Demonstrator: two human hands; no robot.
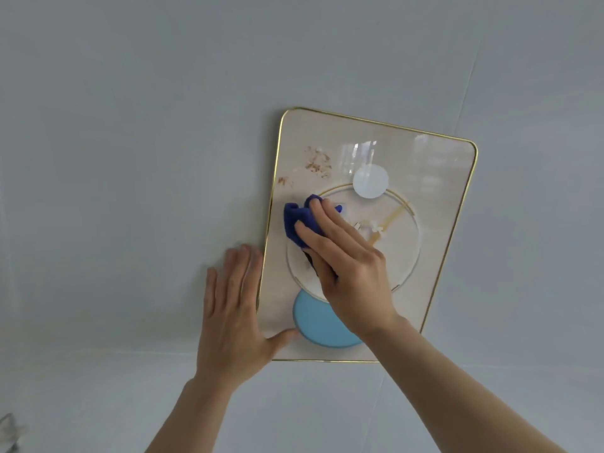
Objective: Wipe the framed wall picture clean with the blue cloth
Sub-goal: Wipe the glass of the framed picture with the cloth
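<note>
A framed picture (434,178) with a thin gold rim and rounded corners hangs tilted on the grey wall. Its cream face shows a large ring, a white disc and a light blue disc. Brown smears (317,162) mark its upper left area. My right hand (346,263) presses a bunched dark blue cloth (295,220) flat against the picture's left middle, just below the smears. My left hand (233,315) lies flat and spread on the wall at the frame's lower left edge, its thumb resting on the picture.
The grey wall (130,158) has faint panel seams running across below the frame and diagonally at the right. A small pale object (9,429) shows at the bottom left corner.
</note>
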